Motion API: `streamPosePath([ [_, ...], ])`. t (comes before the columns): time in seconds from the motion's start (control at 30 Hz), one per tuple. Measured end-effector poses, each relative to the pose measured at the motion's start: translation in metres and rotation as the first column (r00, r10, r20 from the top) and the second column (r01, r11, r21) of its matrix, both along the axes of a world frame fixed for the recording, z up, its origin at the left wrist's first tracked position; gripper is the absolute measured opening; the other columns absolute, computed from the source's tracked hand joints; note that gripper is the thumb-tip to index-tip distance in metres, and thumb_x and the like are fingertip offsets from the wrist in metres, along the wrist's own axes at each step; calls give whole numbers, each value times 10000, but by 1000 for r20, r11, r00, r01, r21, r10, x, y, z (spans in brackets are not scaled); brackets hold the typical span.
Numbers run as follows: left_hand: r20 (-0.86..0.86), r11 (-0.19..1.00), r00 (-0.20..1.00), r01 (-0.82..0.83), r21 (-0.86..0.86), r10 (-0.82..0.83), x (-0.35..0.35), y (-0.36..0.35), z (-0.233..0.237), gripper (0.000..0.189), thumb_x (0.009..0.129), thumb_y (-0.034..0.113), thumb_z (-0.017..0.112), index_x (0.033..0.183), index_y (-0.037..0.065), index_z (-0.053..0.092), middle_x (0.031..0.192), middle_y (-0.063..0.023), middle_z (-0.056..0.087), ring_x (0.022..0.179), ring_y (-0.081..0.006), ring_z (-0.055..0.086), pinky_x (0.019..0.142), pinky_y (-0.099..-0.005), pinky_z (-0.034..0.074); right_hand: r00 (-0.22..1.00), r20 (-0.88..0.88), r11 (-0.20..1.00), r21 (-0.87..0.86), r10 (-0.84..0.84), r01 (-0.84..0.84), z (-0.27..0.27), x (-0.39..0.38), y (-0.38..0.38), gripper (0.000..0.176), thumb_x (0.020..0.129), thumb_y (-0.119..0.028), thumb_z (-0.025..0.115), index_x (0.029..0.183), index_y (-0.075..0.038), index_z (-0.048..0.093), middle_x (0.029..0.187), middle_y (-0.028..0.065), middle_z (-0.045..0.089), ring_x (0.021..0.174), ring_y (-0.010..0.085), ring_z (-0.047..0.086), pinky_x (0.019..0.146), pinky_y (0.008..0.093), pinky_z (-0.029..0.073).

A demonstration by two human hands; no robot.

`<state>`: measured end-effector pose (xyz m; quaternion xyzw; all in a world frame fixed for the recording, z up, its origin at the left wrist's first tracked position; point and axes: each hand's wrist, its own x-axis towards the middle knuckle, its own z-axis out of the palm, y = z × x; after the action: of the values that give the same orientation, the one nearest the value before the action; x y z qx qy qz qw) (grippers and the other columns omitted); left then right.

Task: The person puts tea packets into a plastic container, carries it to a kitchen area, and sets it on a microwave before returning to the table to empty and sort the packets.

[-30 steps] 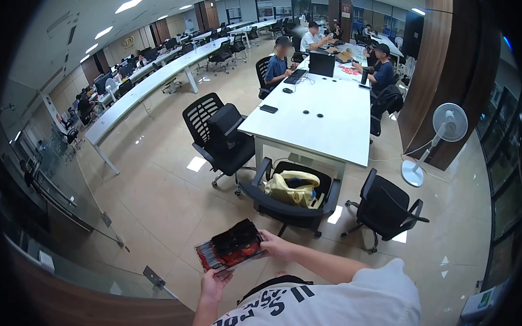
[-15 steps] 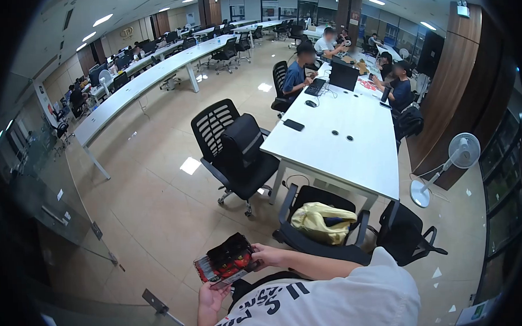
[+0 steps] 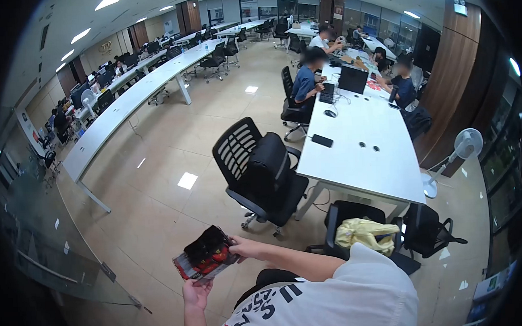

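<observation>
In front of my body, low in the head view, is a red, black and grey printed package (image 3: 204, 264) with dark, shiny material along its upper side. I cannot make out what it contains. My left hand (image 3: 197, 293) grips its lower edge from below, fingers partly hidden underneath. At the package's right end, my right hand (image 3: 244, 248) is closed around the edge. It is held tilted above the tiled floor.
Ahead stands an office chair (image 3: 260, 174) bearing a black bag (image 3: 267, 163). Right of it, a white table (image 3: 353, 165) holds a phone (image 3: 322, 141) and a laptop (image 3: 353, 79), with people seated along it. A yellow bag (image 3: 367, 234), a fan (image 3: 466, 144) and a glass panel (image 3: 51, 245) flank me.
My viewpoint has shifted, so the chair and near table sit further right in view. The package and both hands appear slightly further left, with the grip of both hands kept.
</observation>
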<state>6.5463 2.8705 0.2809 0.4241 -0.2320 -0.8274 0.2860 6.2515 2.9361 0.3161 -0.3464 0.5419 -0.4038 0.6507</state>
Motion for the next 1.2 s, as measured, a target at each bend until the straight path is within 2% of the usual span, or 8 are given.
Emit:
streamPosePath([
  [0.17, -12, 989, 998, 69, 130, -68, 5, -101, -64, 532, 929, 194, 481, 1415, -25, 489, 1340, -245, 616, 1179, -415, 637, 1005, -480, 564, 990, 40, 984, 114, 134, -137, -70, -26, -97, 617, 926, -272, 619, 1489, -89, 446, 1209, 118, 667, 982, 200, 686, 812, 368, 599],
  [0.3, 75, 987, 996, 37, 158, -49, -19, -197, -66, 431, 943, 186, 488, 1303, -29, 586, 1259, -220, 678, 1152, -387, 666, 1003, -490, 561, 983, 107, 965, 201, 146, -166, -108, -47, -205, 548, 899, -278, 632, 1399, -71, 552, 1094, 108, 687, 895, 208, 707, 754, 349, 593],
  [0.53, -13, 985, 988, -153, 75, 155, -85, -417, -4, 477, 941, 193, 448, 1349, -41, 527, 1297, -232, 642, 1162, -390, 654, 992, -481, 569, 940, -75, 942, 44, 334, -331, -32, -104, -491, 631, 912, -325, 609, 1460, -42, 480, 1091, 109, 697, 911, 183, 686, 732, 317, 588],
  [0.73, -74, 953, 951, -295, 72, 300, -145, -595, 3, 519, 911, 195, 505, 1372, -41, 500, 1335, -229, 593, 1199, -369, 608, 994, -471, 563, 961, -185, 972, -72, 206, -222, -11, -141, -688, 595, 895, -315, 634, 1372, 10, 490, 1046, 131, 660, 840, 186, 653, 698, 333, 578],
  [0.8, -58, 957, 958, -275, 91, 281, -158, -641, -8, 526, 906, 208, 515, 1373, -33, 500, 1344, -227, 583, 1199, -359, 605, 983, -463, 566, 973, -176, 981, -98, 150, -169, -24, -156, -718, 485, 872, -344, 640, 1166, 37, 585, 999, 133, 695, 851, 216, 714, 647, 338, 583],
  [0.93, 83, 989, 987, -139, 57, 134, -190, -747, -49, 537, 877, 199, 536, 1371, -11, 517, 1282, -193, 630, 1109, -342, 649, 908, -436, 573, 996, 9, 996, 13, 94, -94, -78, -199, -764, 584, 929, -255, 597, 1447, -28, 455, 1034, 161, 698, 777, 206, 733, 672, 350, 598],
  [1.03, 162, 999, 986, 28, 21, -32, -240, -836, -58, 480, 866, 178, 530, 1310, 3, 568, 1155, -158, 701, 1016, -305, 684, 873, -406, 575, 998, -35, 993, 103, 53, -49, -89, -243, -802, 728, 941, -221, 569, 1599, -65, 297, 1126, 191, 704, 847, 223, 754, 744, 362, 610],
  [1.2, 96, 956, 952, 293, -2, -292, -366, -994, -20, 394, 886, 181, 503, 1222, 1, 603, 1122, -159, 725, 1003, -300, 706, 906, -422, 578, 959, -139, 962, 82, -246, 259, -60, -328, -897, 708, 941, -267, 588, 1561, -31, 339, 1138, 152, 695, 919, 205, 737, 778, 352, 588],
])
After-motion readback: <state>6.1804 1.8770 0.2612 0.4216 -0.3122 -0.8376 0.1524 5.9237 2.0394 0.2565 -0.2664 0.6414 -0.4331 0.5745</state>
